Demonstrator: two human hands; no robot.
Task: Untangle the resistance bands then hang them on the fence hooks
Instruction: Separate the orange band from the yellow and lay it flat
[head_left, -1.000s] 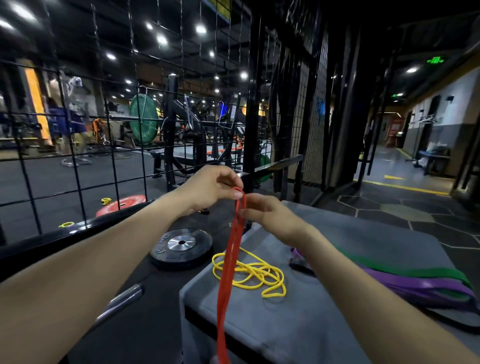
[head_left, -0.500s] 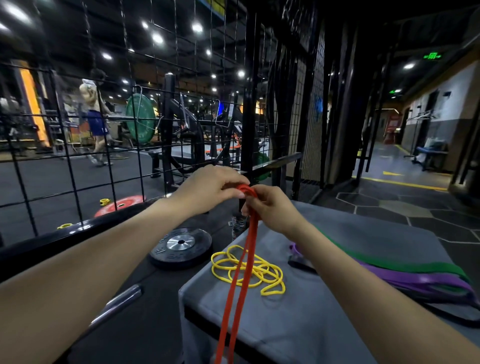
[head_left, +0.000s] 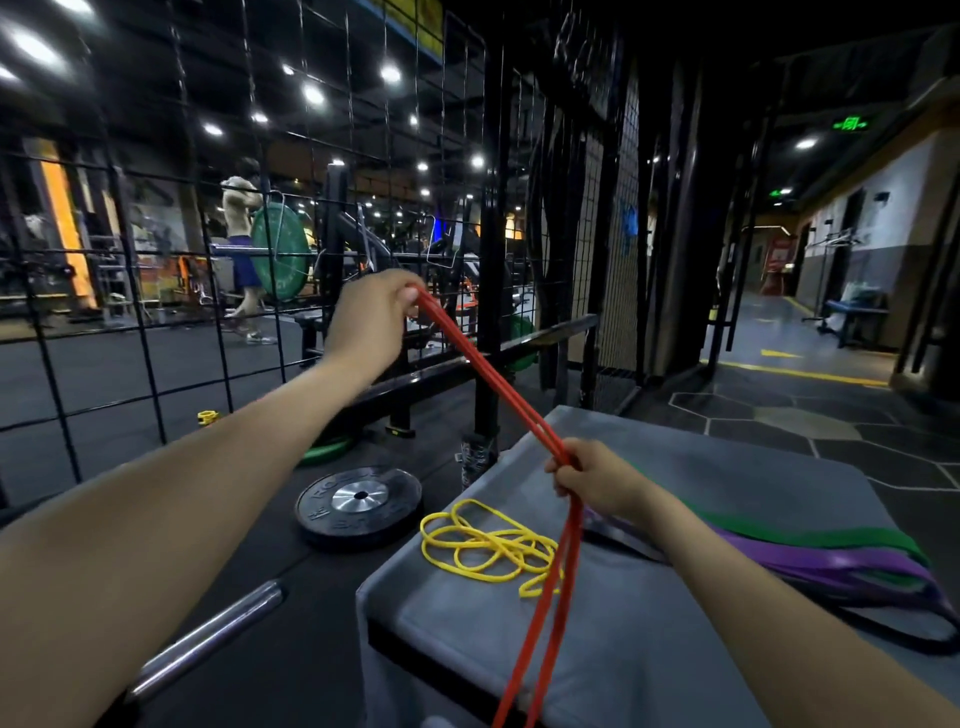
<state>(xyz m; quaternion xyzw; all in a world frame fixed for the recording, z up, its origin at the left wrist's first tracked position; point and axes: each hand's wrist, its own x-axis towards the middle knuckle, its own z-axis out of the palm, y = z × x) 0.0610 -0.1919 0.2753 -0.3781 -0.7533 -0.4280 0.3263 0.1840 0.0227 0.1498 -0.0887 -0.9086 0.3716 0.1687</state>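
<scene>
We hold red band (head_left: 498, 387) free: left hand (head_left: 371, 317) pinching far end, right hand (head_left: 597, 480) gripping strands. Yellow band (head_left: 485, 545) tangled on counter (head_left: 649, 649); nothing seen hung.

The grey bench (head_left: 649, 649) carries a tangled yellow band (head_left: 485, 545) at its near left and green (head_left: 810, 535) and purple bands (head_left: 831, 564) at right.

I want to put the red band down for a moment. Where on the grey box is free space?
Free: the near part of the grey box, between the yellow band and the purple and green bands; also its far corner. Crowded: the right side.
</scene>
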